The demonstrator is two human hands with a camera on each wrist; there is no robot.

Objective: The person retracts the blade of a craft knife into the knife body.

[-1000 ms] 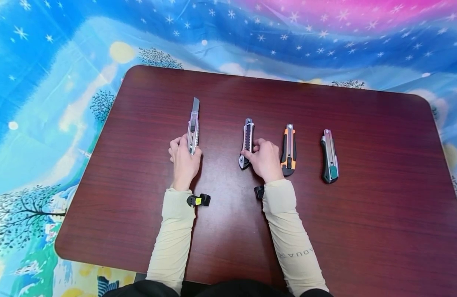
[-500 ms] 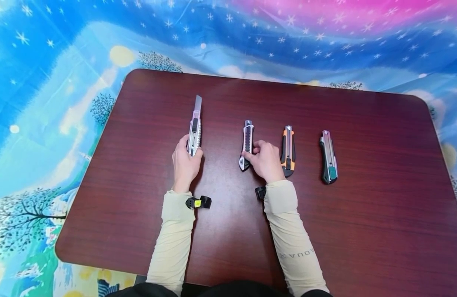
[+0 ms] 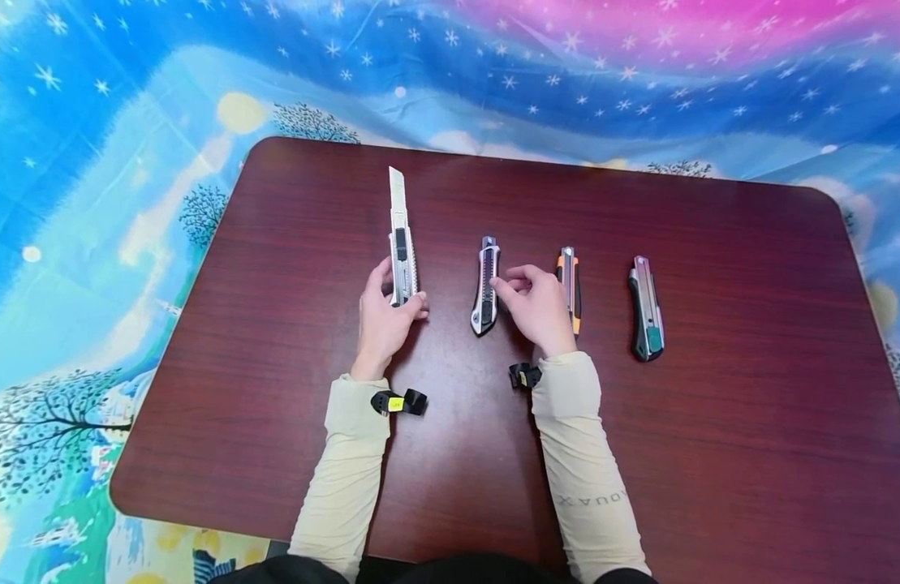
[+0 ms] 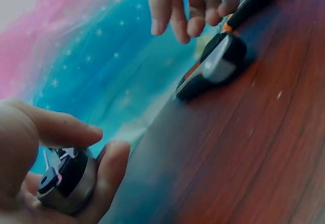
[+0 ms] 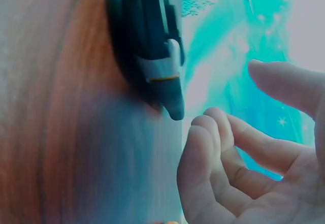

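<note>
My left hand (image 3: 386, 324) grips the lower end of a silver snap-off utility knife (image 3: 402, 251), its blade extended and pointing away from me. The knife's butt end (image 4: 68, 181) shows between thumb and fingers in the left wrist view, raised off the table. A black-and-silver utility knife (image 3: 485, 284) lies on the table between the hands. Just right of it hovers my right hand (image 3: 539, 307), holding nothing, with its fingers loosely bent. In the right wrist view, a gap separates thumb and fingers (image 5: 200, 153), and that black-and-silver knife (image 5: 152, 56) lies beyond them.
An orange-and-black utility knife (image 3: 569, 276) lies partly behind my right hand. Farther right is a green-and-black utility knife (image 3: 647, 316). The dark red-brown table (image 3: 749, 389) has rounded corners, and a painted cloth (image 3: 450, 73) hangs behind it.
My left hand has moved right and lifted the silver utility knife, whose blade now tips slightly left. My right hand has let go of the black-and-silver knife and drawn back to the right.
</note>
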